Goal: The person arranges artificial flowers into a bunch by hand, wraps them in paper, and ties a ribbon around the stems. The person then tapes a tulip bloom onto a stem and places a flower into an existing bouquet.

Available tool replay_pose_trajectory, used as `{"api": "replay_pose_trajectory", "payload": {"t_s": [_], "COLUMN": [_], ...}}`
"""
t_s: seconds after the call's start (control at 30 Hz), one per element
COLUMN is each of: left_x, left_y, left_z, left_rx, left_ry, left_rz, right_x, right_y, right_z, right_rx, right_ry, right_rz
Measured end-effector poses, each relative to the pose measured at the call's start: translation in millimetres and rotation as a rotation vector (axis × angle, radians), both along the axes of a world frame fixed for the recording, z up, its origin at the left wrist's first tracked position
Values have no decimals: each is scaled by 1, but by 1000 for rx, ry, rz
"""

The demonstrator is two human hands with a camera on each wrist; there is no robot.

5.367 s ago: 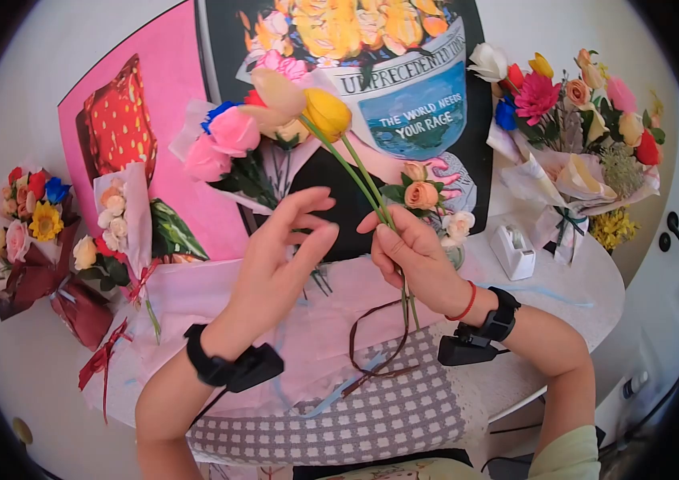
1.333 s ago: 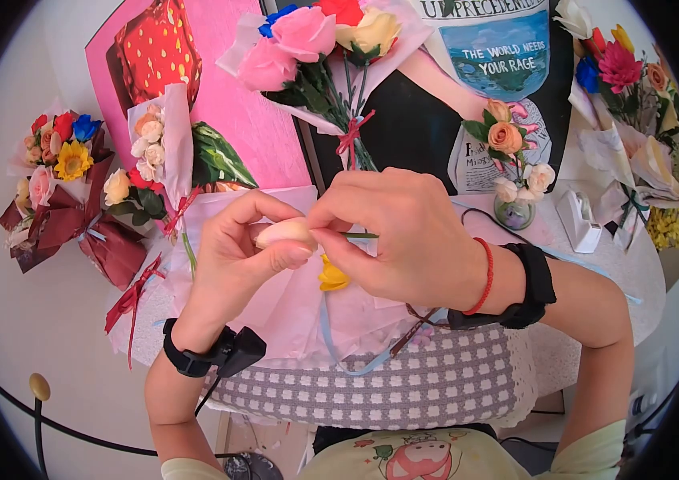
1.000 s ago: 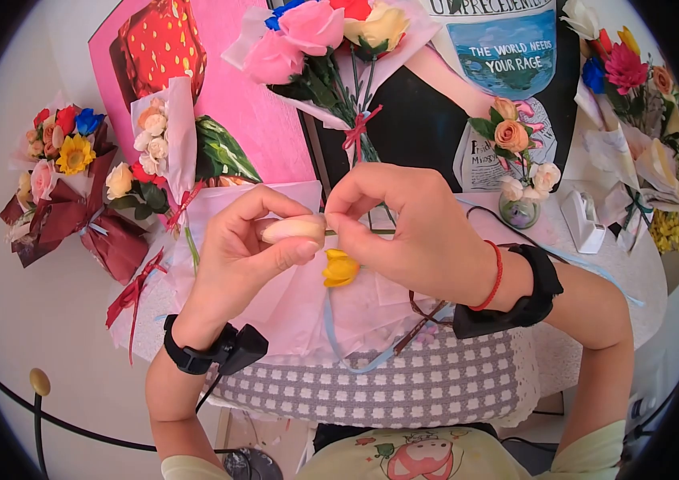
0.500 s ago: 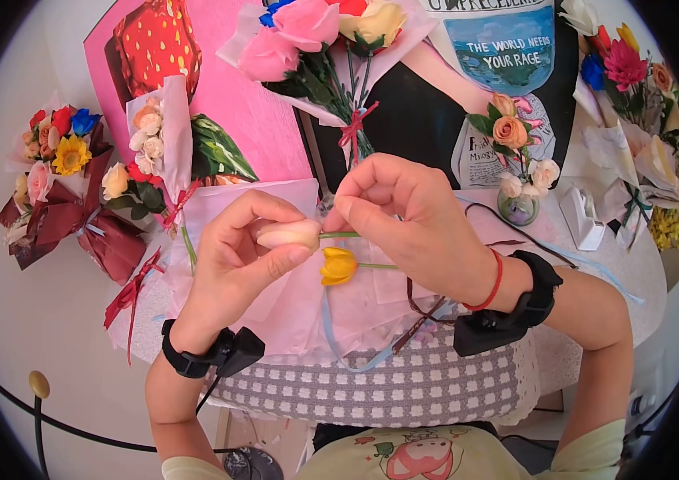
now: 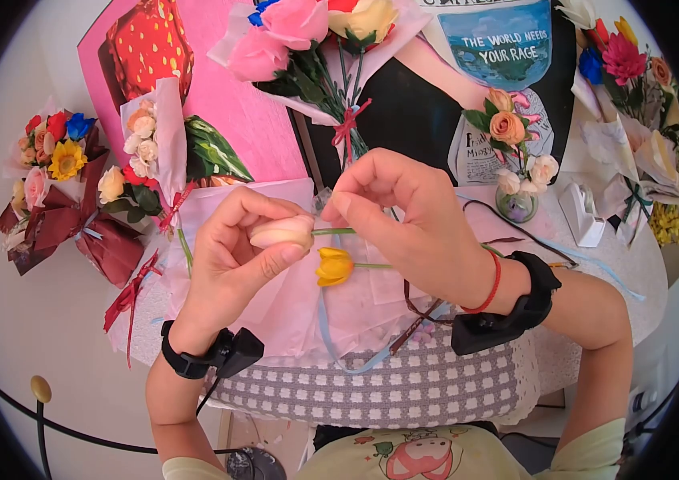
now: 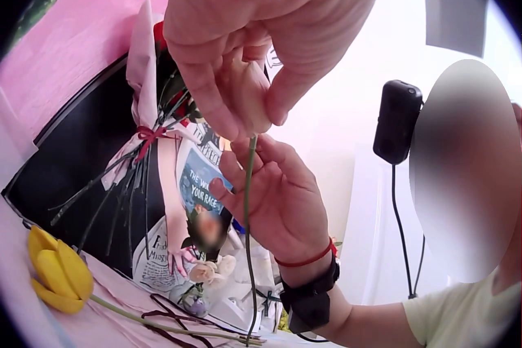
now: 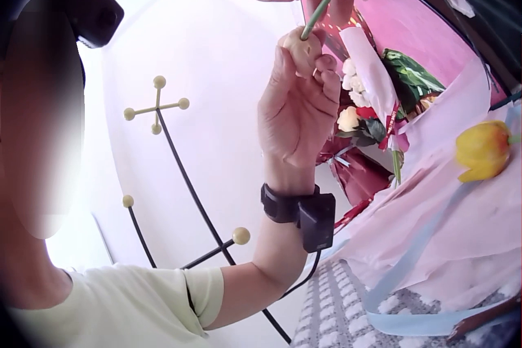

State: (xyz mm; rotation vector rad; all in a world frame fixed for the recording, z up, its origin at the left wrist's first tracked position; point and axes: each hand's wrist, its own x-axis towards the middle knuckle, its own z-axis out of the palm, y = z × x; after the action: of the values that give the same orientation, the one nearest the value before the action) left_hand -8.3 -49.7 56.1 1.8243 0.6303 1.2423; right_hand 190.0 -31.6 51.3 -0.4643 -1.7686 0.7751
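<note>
In the head view, the left hand pinches a cream tulip head between thumb and fingers. Its green stem points right, under the right hand. The right fingers are loosely bent beside the stem, just off the bloom; the left wrist view shows the stem crossing in front of that palm. Whether the fingers touch it is unclear. The right wrist view shows the base of the bloom in the left fingers. A yellow tulip lies on pink paper below the hands.
A tied bouquet stands behind the hands. Wrapped bouquets are at left and right. A small vase and white tape dispenser sit at right, with ribbons on the paper and checked cloth.
Earlier the right hand held both tulips upright; now the yellow one lies down and the left hand holds the cream one. Over the last second, the right fingers have moved up off the bloom's base.
</note>
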Motion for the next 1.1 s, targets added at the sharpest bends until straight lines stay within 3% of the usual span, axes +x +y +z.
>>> {"api": "replay_pose_trajectory", "payload": {"t_s": [0.2,0.3,0.4,0.47,0.57,0.9,1.0,1.1], "left_x": [-2,-3,-3,-2,-1,-2,-1,-1], "left_y": [2,3,2,2,0,1,2,1], "left_z": [-2,-4,-4,-4,-2,-2,-2,-1], "left_rx": [37,60,60,56,96,22,22,23], "left_ry": [16,27,31,34,46,20,20,27], "left_rz": [5,-6,4,4,24,-29,-31,-17], "right_x": [-1,-1,0,-4,-6,-8,-10,-7], "right_y": [1,6,10,12,10,2,4,1], "right_z": [1,2,1,-5,-7,-6,-8,-8], "right_rx": [-150,-242,-193,33,154,216,284,371], "right_ry": [-2,136,72,44,1,-69,24,-78], "right_rz": [23,76,-11,-154,-204,-185,-152,-242]}}
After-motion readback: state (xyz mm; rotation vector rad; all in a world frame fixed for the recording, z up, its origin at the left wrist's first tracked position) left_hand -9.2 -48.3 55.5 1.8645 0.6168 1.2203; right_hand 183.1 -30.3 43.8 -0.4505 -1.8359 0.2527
